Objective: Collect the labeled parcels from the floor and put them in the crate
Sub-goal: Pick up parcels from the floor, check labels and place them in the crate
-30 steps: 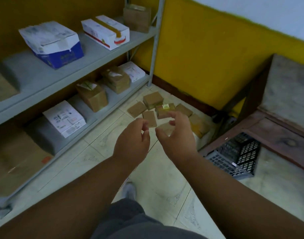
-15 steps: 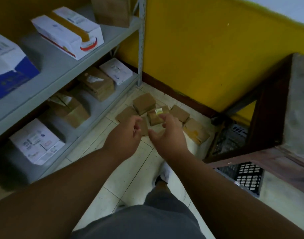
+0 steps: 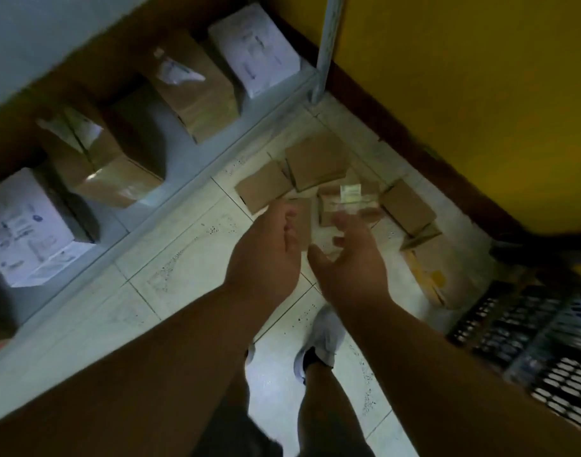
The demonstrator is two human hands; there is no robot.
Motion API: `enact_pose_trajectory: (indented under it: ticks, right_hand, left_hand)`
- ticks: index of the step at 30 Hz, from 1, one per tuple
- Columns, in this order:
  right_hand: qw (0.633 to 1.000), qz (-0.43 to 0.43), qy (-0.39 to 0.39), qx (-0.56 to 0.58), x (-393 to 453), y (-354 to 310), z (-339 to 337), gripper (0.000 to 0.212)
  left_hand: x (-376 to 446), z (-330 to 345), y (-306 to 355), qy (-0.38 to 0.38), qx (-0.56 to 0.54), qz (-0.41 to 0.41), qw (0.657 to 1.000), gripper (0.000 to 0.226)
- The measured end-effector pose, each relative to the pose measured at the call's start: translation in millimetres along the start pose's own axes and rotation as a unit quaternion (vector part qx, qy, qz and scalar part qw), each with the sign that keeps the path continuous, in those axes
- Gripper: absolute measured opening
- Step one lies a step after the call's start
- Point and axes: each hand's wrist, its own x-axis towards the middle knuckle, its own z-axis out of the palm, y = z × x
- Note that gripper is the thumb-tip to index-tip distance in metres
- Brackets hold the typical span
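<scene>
Several small brown cardboard parcels lie clustered on the tiled floor near the yellow wall. One of them, the labeled parcel, carries a pale sticker. A plain flat parcel lies to its left and a thicker one behind it. My left hand and my right hand reach side by side over the cluster, fingers loosely spread, holding nothing. The right fingertips hover just in front of the labeled parcel. A black perforated crate stands at the right edge.
A grey metal shelf runs along the left with brown boxes and white boxes on its lowest level. More brown parcels lie toward the crate. My shoe stands on the tiles below my hands.
The view has tipped down and moved closer to the floor. Both hands have stretched further toward the parcel cluster, and the fingers have opened a little.
</scene>
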Motion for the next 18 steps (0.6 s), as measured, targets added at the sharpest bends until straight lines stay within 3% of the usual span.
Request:
enact_pose_trajectory:
  ticks: [4,10,13,18]
  right_hand:
    - [0.998,0.054,-0.022,0.011,70,83,86,0.057]
    - [0.991,0.117,-0.059,-0.009,161,210,207,0.056]
    - [0.987,0.144,-0.07,-0.029,198,262,257,0.055]
    - [0.974,0.192,-0.115,-0.042,257,321,320,0.07]
  left_hand:
    - [60,95,-72,-0.055,-0.008,-0.05,0.997,0.03]
    - [146,218,-213,-0.077,0.051,-0.09,0.992,0.029]
    - [180,267,-277,-0.127,0.087,-0.104,0.983,0.03]
    - [230,320,-351,-0.153,0.108,-0.245,0.951,0.054]
